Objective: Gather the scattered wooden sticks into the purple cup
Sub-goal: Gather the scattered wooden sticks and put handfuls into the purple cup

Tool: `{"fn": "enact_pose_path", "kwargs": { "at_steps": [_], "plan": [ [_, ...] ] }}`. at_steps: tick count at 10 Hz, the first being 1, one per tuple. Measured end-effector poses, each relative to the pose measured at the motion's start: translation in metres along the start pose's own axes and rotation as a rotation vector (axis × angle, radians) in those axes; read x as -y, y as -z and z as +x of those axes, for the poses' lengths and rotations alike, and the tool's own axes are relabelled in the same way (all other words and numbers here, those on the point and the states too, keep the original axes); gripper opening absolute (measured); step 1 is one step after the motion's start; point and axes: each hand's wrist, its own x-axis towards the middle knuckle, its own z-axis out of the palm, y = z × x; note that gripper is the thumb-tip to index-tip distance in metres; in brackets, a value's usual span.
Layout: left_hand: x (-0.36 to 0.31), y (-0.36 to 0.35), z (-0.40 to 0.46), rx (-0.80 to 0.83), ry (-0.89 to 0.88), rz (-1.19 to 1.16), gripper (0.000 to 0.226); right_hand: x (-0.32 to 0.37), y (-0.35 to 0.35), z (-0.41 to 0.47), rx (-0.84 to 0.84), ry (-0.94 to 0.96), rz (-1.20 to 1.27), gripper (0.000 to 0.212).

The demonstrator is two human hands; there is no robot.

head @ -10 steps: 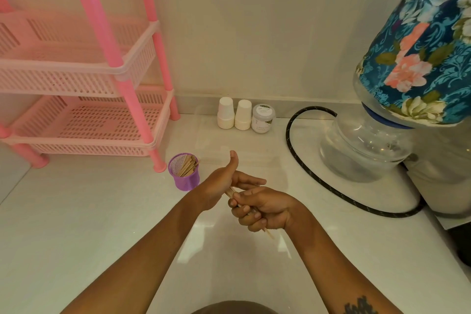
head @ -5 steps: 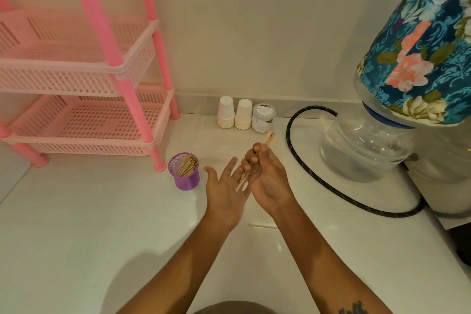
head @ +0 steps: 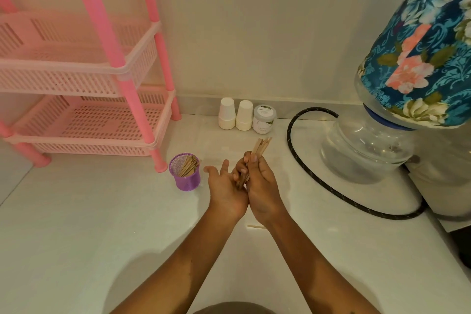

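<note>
A purple mesh cup [head: 186,174] stands on the white floor beside the pink rack's front leg, with several wooden sticks leaning inside it. My right hand [head: 260,183] is closed around a bundle of wooden sticks [head: 258,149] that point up and away from me. My left hand [head: 225,186] is flat and open, palm up, pressed against the right hand under the bundle's lower ends, just right of the cup. One loose wooden stick [head: 255,226] lies on the floor below my right wrist.
A pink two-tier plastic rack [head: 84,115] fills the left. Two white paper cups [head: 235,118] and a small white jar [head: 264,119] stand by the wall. A black hose [head: 305,173] loops round a water jar [head: 367,153] under a floral cover at right.
Both hands rose from a low clasp; my right hand turned the stick bundle upright and my left hand opened flat beneath it. A loose stick became visible on the floor.
</note>
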Motion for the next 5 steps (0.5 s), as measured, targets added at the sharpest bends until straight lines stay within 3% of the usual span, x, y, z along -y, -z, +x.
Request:
{"fn": "enact_pose_path", "kwargs": {
  "at_steps": [2,3,5],
  "plan": [
    [0.073,0.019,0.054,-0.03,0.059,-0.237,0.063,0.002,-0.011,-0.005,-0.034,-0.048,-0.045,0.034],
    [0.078,0.034,0.067,0.002,0.144,-0.497,0.081,0.004,0.005,0.0,-0.005,-0.08,-0.09,0.034],
    [0.057,0.058,0.079,0.224,0.057,-0.489,0.097,0.023,0.035,-0.004,0.365,-0.464,0.102,0.028]
  ]
}}
